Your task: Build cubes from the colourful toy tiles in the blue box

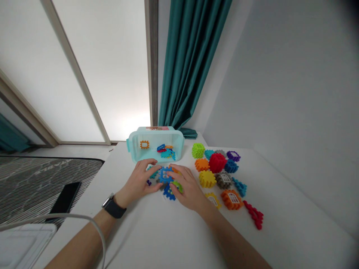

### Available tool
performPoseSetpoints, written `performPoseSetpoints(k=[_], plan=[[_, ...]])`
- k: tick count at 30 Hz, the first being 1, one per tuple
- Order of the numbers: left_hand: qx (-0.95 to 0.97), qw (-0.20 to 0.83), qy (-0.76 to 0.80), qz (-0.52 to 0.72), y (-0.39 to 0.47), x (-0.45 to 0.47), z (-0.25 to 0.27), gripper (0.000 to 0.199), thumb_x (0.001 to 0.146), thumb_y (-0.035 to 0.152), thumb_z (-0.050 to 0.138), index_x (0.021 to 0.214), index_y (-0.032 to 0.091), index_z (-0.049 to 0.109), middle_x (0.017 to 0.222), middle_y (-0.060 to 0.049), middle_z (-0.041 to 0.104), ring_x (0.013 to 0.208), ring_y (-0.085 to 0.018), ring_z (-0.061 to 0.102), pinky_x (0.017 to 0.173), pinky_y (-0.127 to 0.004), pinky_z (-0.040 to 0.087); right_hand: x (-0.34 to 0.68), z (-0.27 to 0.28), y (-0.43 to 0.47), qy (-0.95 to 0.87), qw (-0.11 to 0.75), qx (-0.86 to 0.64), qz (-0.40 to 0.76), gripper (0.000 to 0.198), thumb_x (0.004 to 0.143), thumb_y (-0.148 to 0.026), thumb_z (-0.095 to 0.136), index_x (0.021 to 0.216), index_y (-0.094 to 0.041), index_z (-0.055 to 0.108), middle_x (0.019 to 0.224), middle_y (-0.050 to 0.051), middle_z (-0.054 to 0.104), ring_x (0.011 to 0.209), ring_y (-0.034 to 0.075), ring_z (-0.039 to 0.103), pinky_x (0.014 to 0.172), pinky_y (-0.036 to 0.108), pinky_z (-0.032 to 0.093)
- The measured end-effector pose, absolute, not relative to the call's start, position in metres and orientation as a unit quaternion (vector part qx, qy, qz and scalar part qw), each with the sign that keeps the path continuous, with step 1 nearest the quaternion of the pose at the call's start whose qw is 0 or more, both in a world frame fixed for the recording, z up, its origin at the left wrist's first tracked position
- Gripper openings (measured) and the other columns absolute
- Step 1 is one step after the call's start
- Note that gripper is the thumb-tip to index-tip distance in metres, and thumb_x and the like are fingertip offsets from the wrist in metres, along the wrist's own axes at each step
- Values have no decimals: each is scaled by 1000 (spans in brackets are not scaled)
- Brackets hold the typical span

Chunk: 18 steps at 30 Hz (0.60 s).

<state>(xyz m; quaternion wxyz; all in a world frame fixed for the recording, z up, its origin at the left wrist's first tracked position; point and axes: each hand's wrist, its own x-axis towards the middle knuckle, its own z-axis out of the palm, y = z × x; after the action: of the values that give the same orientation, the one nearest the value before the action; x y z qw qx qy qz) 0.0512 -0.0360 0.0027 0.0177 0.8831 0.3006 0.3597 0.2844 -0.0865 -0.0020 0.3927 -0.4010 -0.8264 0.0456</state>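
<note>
Left hand (pixel 139 182) and right hand (pixel 187 188) both pinch the blue toothed plastic window-frame block (pixel 165 175), mid white desk (pixel 157 231) by the tipped pale-blue plastic tub (pixel 134 147). I'd line teeth up squarely, then press evenly. Fingers hide the green and orange bits underneath.

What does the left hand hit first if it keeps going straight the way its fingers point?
Probably the blue waffle block that the left hand fingertips already touch; beyond it lies the right hand. Depth is hard to judge.
</note>
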Motion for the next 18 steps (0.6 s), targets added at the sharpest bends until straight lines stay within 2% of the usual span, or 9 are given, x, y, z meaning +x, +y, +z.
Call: performPoseSetpoints(k=[4, 7, 10, 12, 16, 18], plan=[[896, 21, 283, 343, -38, 53, 4, 49, 83, 35, 71, 129, 25, 58, 125, -13, 56, 115, -30, 55, 97, -46, 49, 279, -5, -87, -749, 456, -446, 178, 33, 94, -25, 52, 127, -24, 58, 123, 10, 66, 115, 24, 61, 100, 42, 50], [909, 9, 264, 321, -40, 56, 7, 48, 84, 37, 71, 129, 25, 59, 123, -13, 58, 113, -30, 56, 97, -46, 48, 275, -7, -87, -705, 470, -470, 249, 28, 93, -27, 54, 120, -24, 62, 115, 7, 70, 105, 22, 66, 94, 39, 53], [914, -18, 263, 307, -41, 58, 9, 46, 88, 36, 67, 132, 25, 58, 122, -13, 60, 110, -29, 57, 97, -47, 47, 273, -8, -85, -670, 481, -477, 303, 24, 92, -29, 56, 114, -24, 64, 113, 6, 72, 105, 22, 67, 94, 39, 53], [908, -33, 272, 317, -41, 58, 9, 40, 91, 34, 63, 129, 26, 60, 119, -12, 62, 108, -28, 57, 97, -48, 46, 271, -10, -83, -636, 499, -475, 349, 24, 90, -32, 61, 112, -23, 63, 110, 6, 73, 102, 22, 68, 92, 40, 53], [884, -27, 295, 362, -42, 59, 8, 17, 95, 27, 58, 109, 24, 67, 112, -9, 64, 105, -24, 59, 94, -43, 48, 267, -14, -80, -548, 534, -448, 462, 23, 83, -39, 71, 96, -22, 62, 94, 4, 75, 87, 19, 70, 80, 35, 55], [874, -11, 303, 378, -44, 60, 7, 17, 95, 26, 57, 109, 23, 66, 112, -9, 63, 105, -23, 59, 93, -42, 49, 264, -14, -80, -501, 545, -439, 509, 27, 79, -43, 75, 89, -21, 62, 88, 3, 74, 79, 18, 69, 73, 31, 54]])
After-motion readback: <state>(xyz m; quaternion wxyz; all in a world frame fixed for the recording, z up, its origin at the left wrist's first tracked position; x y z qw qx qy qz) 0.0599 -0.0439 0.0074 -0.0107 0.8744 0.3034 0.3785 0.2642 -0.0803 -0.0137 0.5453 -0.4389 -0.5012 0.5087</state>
